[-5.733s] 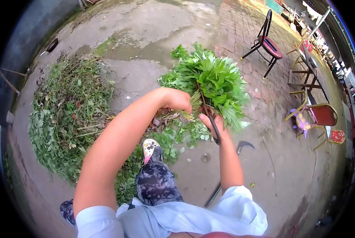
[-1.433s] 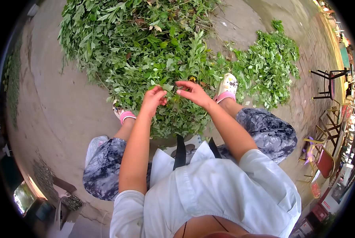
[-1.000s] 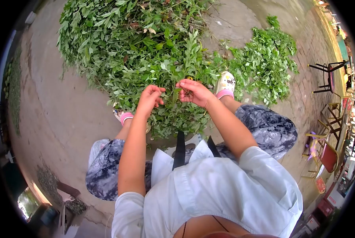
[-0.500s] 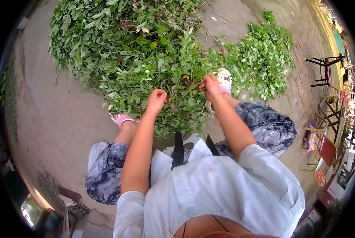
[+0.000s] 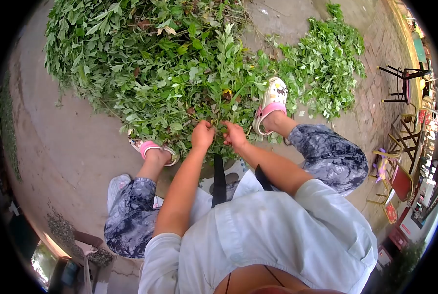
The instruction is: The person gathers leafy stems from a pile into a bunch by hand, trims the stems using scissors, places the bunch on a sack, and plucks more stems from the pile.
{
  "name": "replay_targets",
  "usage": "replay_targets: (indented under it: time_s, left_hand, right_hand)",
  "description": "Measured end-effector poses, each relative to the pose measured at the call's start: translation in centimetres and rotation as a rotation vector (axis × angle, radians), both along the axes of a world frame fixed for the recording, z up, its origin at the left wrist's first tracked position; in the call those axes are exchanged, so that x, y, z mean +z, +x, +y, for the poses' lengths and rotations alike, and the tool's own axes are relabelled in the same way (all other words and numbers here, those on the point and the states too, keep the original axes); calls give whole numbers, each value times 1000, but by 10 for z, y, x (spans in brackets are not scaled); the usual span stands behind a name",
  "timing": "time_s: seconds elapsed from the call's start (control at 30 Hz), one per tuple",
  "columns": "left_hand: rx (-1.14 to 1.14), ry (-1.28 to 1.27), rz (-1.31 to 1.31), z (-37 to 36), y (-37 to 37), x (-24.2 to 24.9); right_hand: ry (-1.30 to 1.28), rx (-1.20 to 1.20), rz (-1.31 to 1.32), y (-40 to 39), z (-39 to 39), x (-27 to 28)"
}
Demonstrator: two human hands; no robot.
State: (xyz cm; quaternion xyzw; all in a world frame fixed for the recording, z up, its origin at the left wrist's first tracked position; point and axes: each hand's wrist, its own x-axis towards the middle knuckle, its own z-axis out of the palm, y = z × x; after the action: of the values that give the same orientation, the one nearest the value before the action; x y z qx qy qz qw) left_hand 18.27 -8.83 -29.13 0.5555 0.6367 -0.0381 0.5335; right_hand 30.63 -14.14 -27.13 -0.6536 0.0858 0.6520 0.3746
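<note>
A large heap of leafy green stems (image 5: 145, 73) lies on the ground in front of me. My left hand (image 5: 202, 135) is closed, its thumb and fingers pinched at the near edge of the heap. Close beside it, my right hand (image 5: 235, 135) is also pinched, fingertips turned toward the left. A thin leafy stem (image 5: 225, 63) runs up from between the two hands over the heap; both pinches appear to be on its lower end, though the fingers partly cover it. A small yellow bit (image 5: 227, 94) shows among the leaves just above my hands.
A smaller pile of loose leaves (image 5: 327, 63) lies to the right. My clog-clad feet stand either side of the near heap, the right clog (image 5: 273, 103) touching leaves. A black stool (image 5: 404, 83) and several folding chairs (image 5: 402, 182) stand far right on the paving.
My hands have come together: the right hand moved left and down toward me, the left slightly right and down. The view has shifted a little.
</note>
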Motion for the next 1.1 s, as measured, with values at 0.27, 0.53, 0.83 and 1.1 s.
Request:
replay_targets:
  time_s: [0.27,0.53,0.83,1.1]
  left_hand:
    - [311,-209,-462,-9,-20,-27]
    - [503,-306,-357,27,-46,34]
    - [328,-379,-501,53,-66,88]
    - [509,-499,-868,61,-77,105]
  right_hand:
    - [168,572,61,-9,18,-1]
    - [490,56,-667,48,34,-3]
    - [295,181,-1123,91,18,-58]
    - [96,42,-1068,83,30,-41]
